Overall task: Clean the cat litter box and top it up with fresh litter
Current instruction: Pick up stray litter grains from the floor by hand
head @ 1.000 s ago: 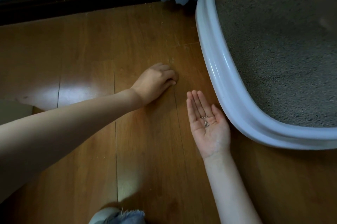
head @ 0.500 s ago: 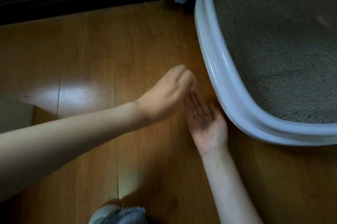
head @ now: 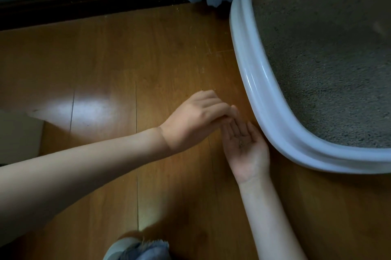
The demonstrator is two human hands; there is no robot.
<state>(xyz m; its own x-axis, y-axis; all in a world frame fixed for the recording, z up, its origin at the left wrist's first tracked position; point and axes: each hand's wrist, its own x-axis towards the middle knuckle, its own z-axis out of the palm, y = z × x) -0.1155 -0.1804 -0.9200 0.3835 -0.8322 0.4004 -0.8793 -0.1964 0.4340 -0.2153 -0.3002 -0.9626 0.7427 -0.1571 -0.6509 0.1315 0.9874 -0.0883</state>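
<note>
Right hand [head: 246, 147] is lying palm up just beside the box [head: 273, 115], fingers relaxed, with a tiny pile of stray grains [head: 241, 143] cupped in the palm. Left hand [head: 198, 119] reaches across from the left with its fingertips bunched together right over the right hand's fingers. I can't tell if it's pinching a grain or has nothing in it, too small to see. The two hands look like they're touching there.

Progress-wise, I'd say we're near the end: the litter [head: 330, 69] in the box looks level and pretty full, no clumps I can spot, so this looks like floor [head: 127, 65] tidy-up. There are specks by the baseboard [head: 88, 3] further up. What's left, I reckon: tip the palmful into the box, grab those last bits.
</note>
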